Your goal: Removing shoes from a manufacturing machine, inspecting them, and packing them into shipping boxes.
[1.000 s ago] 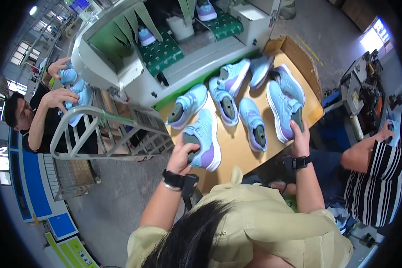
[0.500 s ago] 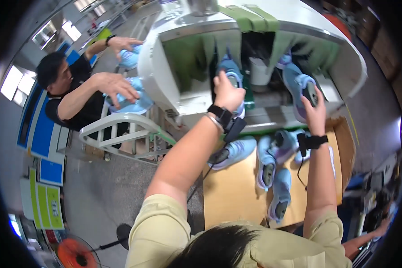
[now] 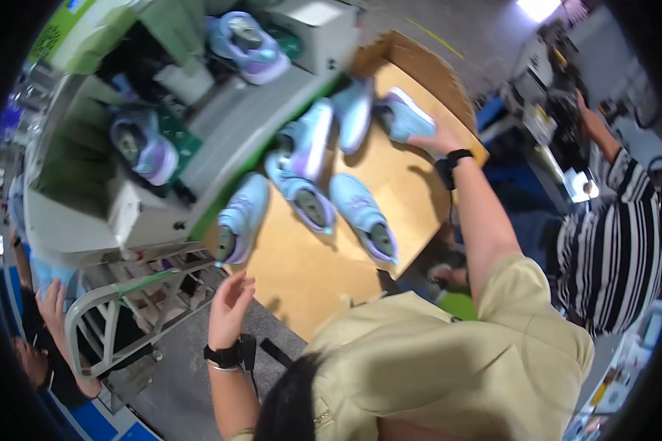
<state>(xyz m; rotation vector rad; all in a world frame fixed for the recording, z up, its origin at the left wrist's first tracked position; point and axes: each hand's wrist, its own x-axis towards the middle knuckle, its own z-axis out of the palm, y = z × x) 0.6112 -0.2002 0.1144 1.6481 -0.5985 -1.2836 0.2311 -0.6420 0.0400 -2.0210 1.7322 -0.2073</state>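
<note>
My right hand (image 3: 440, 140) is at the right side of the wooden table, its fingers closed on the end of a light-blue sneaker (image 3: 406, 114). Lower left, beside the table's edge, my left hand (image 3: 232, 298) holds nothing, its fingers loosely bent and apart. The sneaker nearest to it is a blue one with a lilac sole edge (image 3: 244, 213). Several more light-blue sneakers lie across the table, among them one in the middle (image 3: 362, 213) and one towards the machine (image 3: 354, 110). Two sneakers, one left (image 3: 141, 147) and one right (image 3: 248, 48), stand in the machine's opening.
The white machine (image 3: 73, 213) with green hanging strips borders the table's far left side. A cardboard edge (image 3: 434, 70) rises along the table's far right. A white metal rail (image 3: 95, 323) stands at left, near another person's hand (image 3: 51, 309). A person in stripes (image 3: 610, 242) is at right.
My view has swung to the right. Both hands have come away from the sneakers at the machine's opening; the left is now free, the right is on a sneaker on the table.
</note>
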